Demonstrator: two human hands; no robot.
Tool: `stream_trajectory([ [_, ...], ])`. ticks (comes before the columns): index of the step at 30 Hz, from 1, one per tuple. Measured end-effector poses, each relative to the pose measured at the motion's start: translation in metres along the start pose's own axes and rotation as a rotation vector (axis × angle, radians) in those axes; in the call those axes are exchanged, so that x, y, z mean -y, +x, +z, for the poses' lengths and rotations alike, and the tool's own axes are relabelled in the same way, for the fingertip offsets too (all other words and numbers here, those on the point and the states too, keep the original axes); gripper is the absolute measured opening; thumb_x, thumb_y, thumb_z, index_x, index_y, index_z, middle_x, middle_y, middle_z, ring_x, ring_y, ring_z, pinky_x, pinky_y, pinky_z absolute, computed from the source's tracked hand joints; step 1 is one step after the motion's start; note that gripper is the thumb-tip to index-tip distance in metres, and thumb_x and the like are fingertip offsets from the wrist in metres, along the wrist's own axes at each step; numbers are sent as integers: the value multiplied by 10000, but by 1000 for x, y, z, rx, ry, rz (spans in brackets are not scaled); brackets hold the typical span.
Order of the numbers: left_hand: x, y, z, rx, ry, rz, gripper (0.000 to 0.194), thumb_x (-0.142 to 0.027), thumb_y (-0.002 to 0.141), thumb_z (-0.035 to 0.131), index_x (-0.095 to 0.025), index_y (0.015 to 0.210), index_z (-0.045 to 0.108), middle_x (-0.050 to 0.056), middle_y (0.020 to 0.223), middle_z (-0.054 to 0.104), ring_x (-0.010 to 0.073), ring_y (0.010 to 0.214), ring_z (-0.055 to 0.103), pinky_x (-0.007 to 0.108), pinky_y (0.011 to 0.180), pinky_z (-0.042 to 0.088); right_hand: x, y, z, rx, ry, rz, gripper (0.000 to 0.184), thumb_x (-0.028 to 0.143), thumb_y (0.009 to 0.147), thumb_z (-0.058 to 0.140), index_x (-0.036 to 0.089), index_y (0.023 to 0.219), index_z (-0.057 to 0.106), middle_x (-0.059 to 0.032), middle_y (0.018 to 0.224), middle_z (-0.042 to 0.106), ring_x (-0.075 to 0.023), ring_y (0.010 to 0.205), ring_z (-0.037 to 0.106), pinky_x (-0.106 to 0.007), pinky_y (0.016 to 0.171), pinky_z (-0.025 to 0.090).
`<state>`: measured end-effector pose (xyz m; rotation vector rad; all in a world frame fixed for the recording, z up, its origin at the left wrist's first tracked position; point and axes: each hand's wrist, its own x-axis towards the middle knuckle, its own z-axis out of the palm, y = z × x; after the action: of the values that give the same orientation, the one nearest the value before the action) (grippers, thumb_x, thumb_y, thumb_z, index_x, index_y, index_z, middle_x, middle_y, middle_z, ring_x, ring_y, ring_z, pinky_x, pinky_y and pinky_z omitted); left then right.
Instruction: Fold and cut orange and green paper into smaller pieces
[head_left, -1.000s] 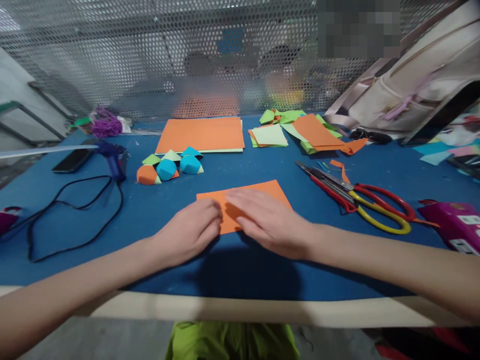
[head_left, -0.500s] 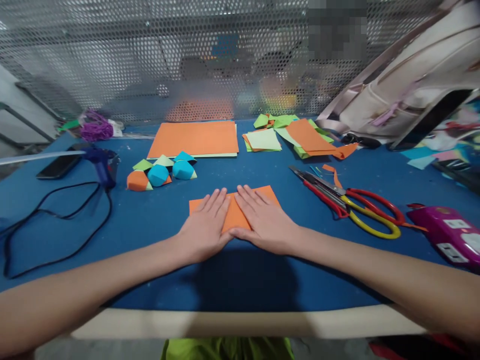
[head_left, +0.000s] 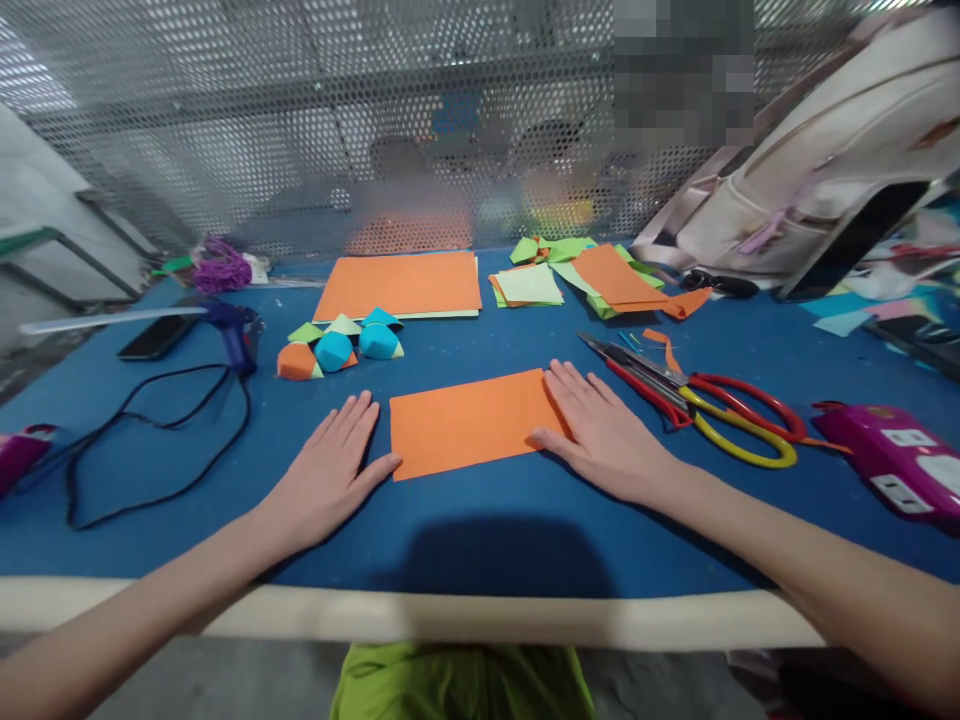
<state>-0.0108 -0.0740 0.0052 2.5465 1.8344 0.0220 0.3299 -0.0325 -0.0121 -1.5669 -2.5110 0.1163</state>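
Note:
A rectangular piece of orange paper (head_left: 469,425) lies flat on the blue tabletop in front of me, its long side slightly tilted. My left hand (head_left: 330,475) rests flat just left of it, thumb tip at the paper's lower left corner. At the other end, my right hand (head_left: 600,430) lies with its fingers stretched out, the thumb and palm edge over the paper's right edge. Neither hand grips anything. Right of my right hand are scissors (head_left: 739,425) with red and yellow handles, beside a red cutter knife (head_left: 649,393).
Behind the paper sit small folded paper pieces (head_left: 334,350) and a stack of orange sheets (head_left: 401,285). Green and orange scraps (head_left: 615,280) lie farther right. A blue glue gun (head_left: 232,335) with its cord is at left, a purple power strip (head_left: 896,455) at right. A perforated metal panel (head_left: 300,160) stands behind.
My hands have slid apart from the paper's middle to its two ends, the left one moving off it. More of the orange paper shows. The view has shifted slightly left.

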Motion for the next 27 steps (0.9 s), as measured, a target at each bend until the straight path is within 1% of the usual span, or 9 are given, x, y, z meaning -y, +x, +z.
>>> stream_trajectory([
  [2, -5, 1, -7, -48, -11, 25, 785, -638, 970, 222, -58, 1485, 341, 175, 1590, 243, 283, 1484, 214, 504, 1195, 256, 5, -2, -1, -75, 2, -58, 869, 678, 938, 233, 18, 1496, 325, -216, 1577, 262, -298, 1482, 193, -520, 1200, 198],
  [4, -17, 6, -13, -72, -13, 133, 754, -626, 975, 246, -78, 1484, 347, 167, 1596, 226, 277, 1492, 183, 506, 1203, 232, 14, -3, -1, -107, 10, -193, 847, 661, 948, 250, 17, 1492, 332, -218, 1576, 262, -303, 1487, 170, -527, 1199, 197],
  [8, -47, 22, -13, 97, -47, 389, 778, -637, 955, 333, -86, 1503, 311, 174, 1596, 199, 292, 1492, 156, 482, 1210, 221, 33, -5, 1, 43, 62, -457, 871, 687, 929, 297, 14, 1479, 360, -227, 1554, 304, -306, 1471, 228, -500, 1184, 266],
  [10, -54, 27, -8, 188, -56, 433, 829, -657, 932, 381, -75, 1514, 279, 188, 1595, 171, 308, 1488, 151, 478, 1208, 222, 37, -5, 3, 134, 85, -475, 891, 700, 915, 321, 15, 1484, 351, -231, 1549, 309, -315, 1462, 250, -505, 1174, 291],
  [13, -55, 28, -3, 228, -67, 434, 840, -656, 926, 400, -85, 1524, 249, 185, 1600, 133, 317, 1488, 124, 487, 1209, 208, 37, -4, 4, 184, 130, -446, 901, 709, 900, 358, 30, 1492, 345, -228, 1561, 280, -331, 1467, 224, -529, 1180, 268],
  [18, -47, 25, -4, 186, -111, 435, 754, -613, 964, 353, -111, 1520, 277, 176, 1598, 176, 299, 1487, 160, 488, 1205, 230, 27, -3, -11, 227, 237, -421, 842, 661, 926, 372, 49, 1503, 328, -215, 1571, 270, -308, 1478, 202, -525, 1186, 258],
  [22, -45, 26, -15, 124, -166, 501, 641, -562, 993, 319, -192, 1517, 308, 118, 1608, 201, 281, 1498, 119, 501, 1215, 189, 21, -9, -27, 177, 280, -451, 819, 629, 938, 390, 60, 1518, 290, -197, 1586, 249, -282, 1494, 131, -514, 1207, 188],
  [24, -47, 24, -20, 167, -201, 564, 672, -573, 983, 347, -206, 1537, 249, 105, 1609, 209, 276, 1501, 116, 510, 1216, 176, 23, -14, -28, 217, 307, -508, 882, 647, 905, 453, 52, 1526, 260, -204, 1589, 227, -289, 1496, 107, -514, 1212, 158],
  [27, -48, 19, -19, 287, -229, 597, 770, -594, 961, 394, -189, 1560, 127, 122, 1611, 194, 268, 1498, 150, 501, 1214, 194, 27, -21, -24, 354, 323, -525, 972, 658, 855, 537, 26, 1527, 230, -223, 1589, 176, -308, 1492, 97, -515, 1213, 149],
])
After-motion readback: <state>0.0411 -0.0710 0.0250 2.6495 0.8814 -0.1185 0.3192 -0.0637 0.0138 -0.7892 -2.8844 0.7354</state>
